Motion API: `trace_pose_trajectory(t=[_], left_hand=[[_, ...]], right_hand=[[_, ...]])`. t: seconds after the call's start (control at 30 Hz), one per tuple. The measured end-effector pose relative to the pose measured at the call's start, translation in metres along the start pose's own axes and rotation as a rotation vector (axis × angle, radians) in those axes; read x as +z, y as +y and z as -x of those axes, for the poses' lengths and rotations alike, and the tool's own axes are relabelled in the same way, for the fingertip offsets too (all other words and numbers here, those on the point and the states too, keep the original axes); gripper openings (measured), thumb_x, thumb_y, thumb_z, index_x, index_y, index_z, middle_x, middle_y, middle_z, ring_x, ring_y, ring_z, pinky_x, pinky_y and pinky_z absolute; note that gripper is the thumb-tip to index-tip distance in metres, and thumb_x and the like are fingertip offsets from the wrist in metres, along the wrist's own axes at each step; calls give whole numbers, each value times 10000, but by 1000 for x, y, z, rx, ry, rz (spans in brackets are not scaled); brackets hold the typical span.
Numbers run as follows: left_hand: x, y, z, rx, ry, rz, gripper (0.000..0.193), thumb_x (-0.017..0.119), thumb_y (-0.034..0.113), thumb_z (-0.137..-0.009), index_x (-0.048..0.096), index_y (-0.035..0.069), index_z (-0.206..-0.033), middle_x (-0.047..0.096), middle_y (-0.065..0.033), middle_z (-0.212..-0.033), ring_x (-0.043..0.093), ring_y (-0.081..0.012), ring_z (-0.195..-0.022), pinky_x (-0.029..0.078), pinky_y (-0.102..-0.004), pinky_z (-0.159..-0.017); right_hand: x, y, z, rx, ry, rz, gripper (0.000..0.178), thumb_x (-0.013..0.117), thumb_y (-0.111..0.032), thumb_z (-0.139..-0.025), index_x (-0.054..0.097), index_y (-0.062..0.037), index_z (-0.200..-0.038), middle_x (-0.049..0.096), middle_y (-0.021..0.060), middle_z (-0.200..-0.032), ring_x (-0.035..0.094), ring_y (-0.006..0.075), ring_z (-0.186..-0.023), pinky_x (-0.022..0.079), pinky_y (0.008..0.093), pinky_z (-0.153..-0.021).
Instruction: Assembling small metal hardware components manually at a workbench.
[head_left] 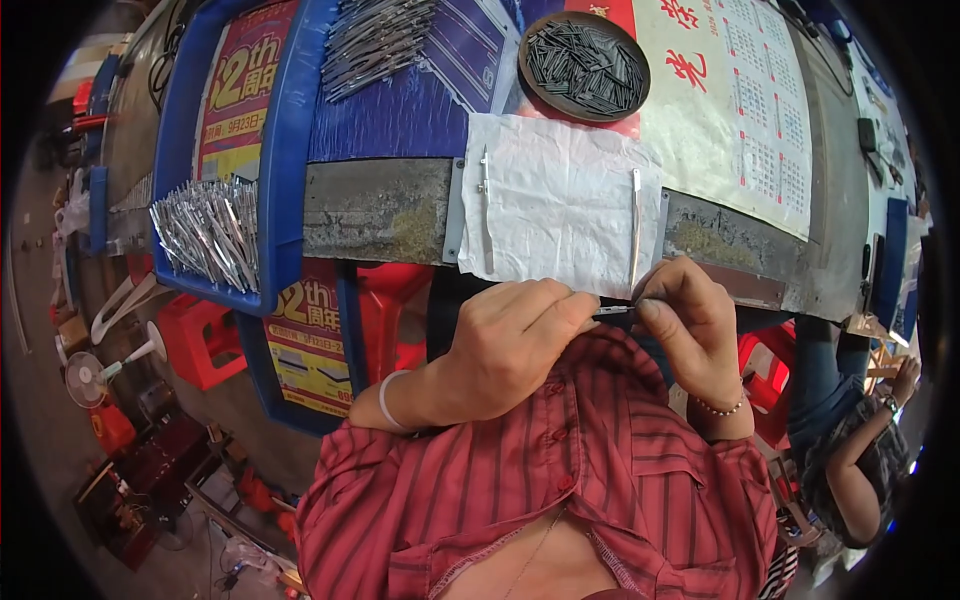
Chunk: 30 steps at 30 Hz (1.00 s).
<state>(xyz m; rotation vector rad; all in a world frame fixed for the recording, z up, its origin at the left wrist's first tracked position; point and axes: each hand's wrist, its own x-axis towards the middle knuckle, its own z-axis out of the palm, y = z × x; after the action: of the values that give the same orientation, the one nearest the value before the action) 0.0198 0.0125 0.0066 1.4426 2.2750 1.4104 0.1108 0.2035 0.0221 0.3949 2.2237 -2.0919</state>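
Observation:
In front of my chest, both hands are closed and their fingertips meet at a small slim metal piece [613,310]. My left hand [520,340] pinches its left end. My right hand [692,325] grips the other end between thumb and fingers, which hide most of it. Just beyond lies a wrinkled white sheet [560,190] at the table edge. One thin silvery metal piece [487,215] rests along its left side, another slim strip [636,225] along its right. Behind the sheet stands a round brown bowl [528,88] full of dark slim strips [590,70].
A blue tray [288,200] at the left holds a heap of shiny slim metal pieces [208,235]. More such pieces [375,45] lie piled on a blue printed sheet. A calendar sheet [735,120] covers the right. Red stools [205,340] stand below; another person [850,450] sits at right.

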Motion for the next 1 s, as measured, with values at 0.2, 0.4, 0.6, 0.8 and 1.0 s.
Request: trace_pose_trajectory(t=[0.2,0.4,0.6,0.8,1.0], left_hand=[[1,1,0,61,-17,-109,290,726,44,-687,595,9,-943,580,-88,-737,582,-233,-598,449,-323,-497],[1,1,-1,103,-19,-162,290,713,43,-693,597,-4,-955,579,-88,-745,581,-226,-598,450,-316,-500],[2,1,-4,172,-19,-218,294,609,57,-677,571,-34,-955,533,-90,-786,541,-193,-595,418,-301,-501],[2,1,-6,174,-31,-235,298,608,53,-677,574,-41,-957,533,-96,-795,544,-196,-608,428,-298,-509],[5,3,-9,99,-2,-188,283,706,22,-682,611,-10,-947,568,-90,-742,575,-224,-593,450,-319,-500]], right_hand=[[0,-1,-1,-45,-15,156,105,605,-45,-832,521,7,-796,544,66,-628,513,126,-534,398,241,-519],[2,4,-3,-51,-27,132,128,627,-60,-819,520,6,-791,547,73,-640,509,143,-561,404,261,-537],[1,6,-4,-28,-27,63,159,637,-64,-822,502,6,-774,520,57,-625,455,90,-559,378,246,-515],[2,10,-6,-36,-12,31,178,641,-67,-829,490,5,-768,493,37,-616,427,69,-565,361,234,-508],[1,9,-7,52,-11,-57,175,625,-76,-853,488,6,-781,497,18,-635,421,58,-577,359,223,-513]])
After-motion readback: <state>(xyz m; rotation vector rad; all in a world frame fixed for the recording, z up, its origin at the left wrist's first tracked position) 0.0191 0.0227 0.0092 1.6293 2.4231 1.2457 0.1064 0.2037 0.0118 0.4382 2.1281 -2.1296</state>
